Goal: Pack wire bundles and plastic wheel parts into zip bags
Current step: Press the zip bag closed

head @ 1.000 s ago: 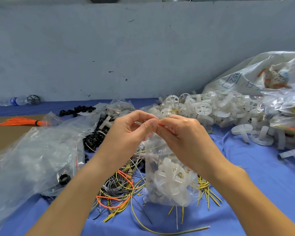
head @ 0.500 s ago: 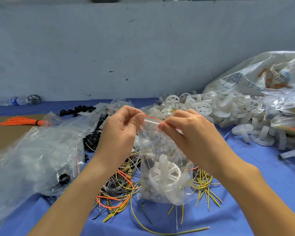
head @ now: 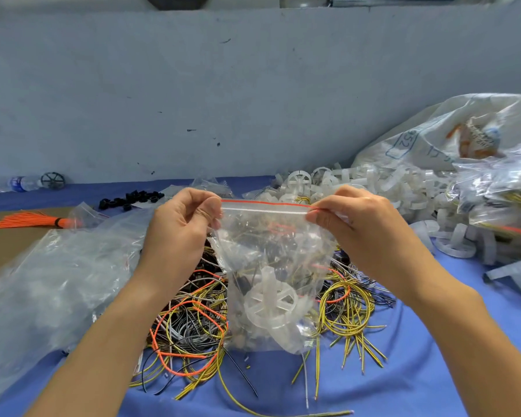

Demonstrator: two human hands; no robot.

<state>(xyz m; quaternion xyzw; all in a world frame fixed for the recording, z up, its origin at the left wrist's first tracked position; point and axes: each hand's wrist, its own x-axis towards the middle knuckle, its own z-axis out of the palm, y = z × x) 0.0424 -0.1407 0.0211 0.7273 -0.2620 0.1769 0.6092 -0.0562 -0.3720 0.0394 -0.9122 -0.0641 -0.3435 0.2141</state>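
Observation:
A clear zip bag [head: 271, 254] with a red strip along its top hangs upright between my hands above the blue table. My left hand [head: 181, 227] pinches the left end of the zip strip. My right hand [head: 358, 224] pinches the right end. A translucent white plastic wheel [head: 271, 305] and some wires sit in the bottom of the bag. Loose yellow, orange and black wires [head: 193, 332] lie tangled under and around the bag.
A heap of white wheel parts [head: 358, 188] lies at the back right, beside large filled plastic bags [head: 463, 139]. Empty clear bags [head: 57, 284] cover the left. Black parts [head: 130, 198], an orange wire bundle [head: 27, 220] and a water bottle [head: 18, 183] lie far left.
My hands started together at the middle of the zip strip and have slid apart to its two ends. The strip now runs straight between them.

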